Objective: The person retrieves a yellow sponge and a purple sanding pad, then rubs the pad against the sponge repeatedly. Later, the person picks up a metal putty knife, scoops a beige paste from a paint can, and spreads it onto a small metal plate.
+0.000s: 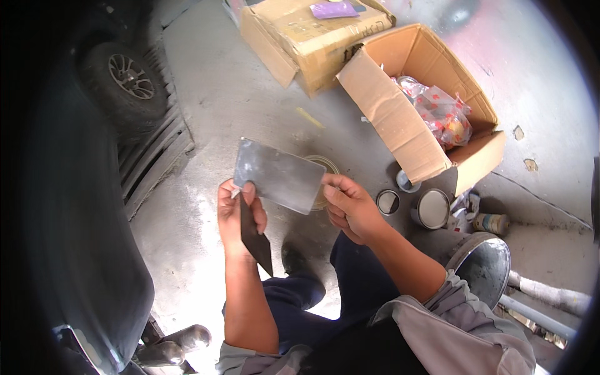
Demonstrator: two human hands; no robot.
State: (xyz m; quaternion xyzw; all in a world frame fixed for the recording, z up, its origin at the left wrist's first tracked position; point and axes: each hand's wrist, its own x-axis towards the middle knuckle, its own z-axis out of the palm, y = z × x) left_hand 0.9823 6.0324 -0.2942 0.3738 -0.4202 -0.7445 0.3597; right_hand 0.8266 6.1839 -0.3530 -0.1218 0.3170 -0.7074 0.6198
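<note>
In front of me a flat grey rectangular sheet (pixel 279 174), scuffed with pale marks, is held up between my hands. My left hand (pixel 232 212) is closed, with the thumb pressed on the sheet's lower left corner. The same hand grips a dark brown, thin flat piece (pixel 255 239) that slants down past the wrist. A small whitish scrap (pixel 235 192) shows by the left thumb. My right hand (pixel 353 206) pinches the sheet's right edge between thumb and fingers. Its other fingers curl into the palm.
An open cardboard box (pixel 400 115) with plastic wrapping (pixel 442 115) stands at the far right, beside another carton (pixel 325 47). Open tins (pixel 431 209) and a metal drum (pixel 481 265) are on my right. To the left are a dark car body (pixel 94 237) and wheel (pixel 128 78).
</note>
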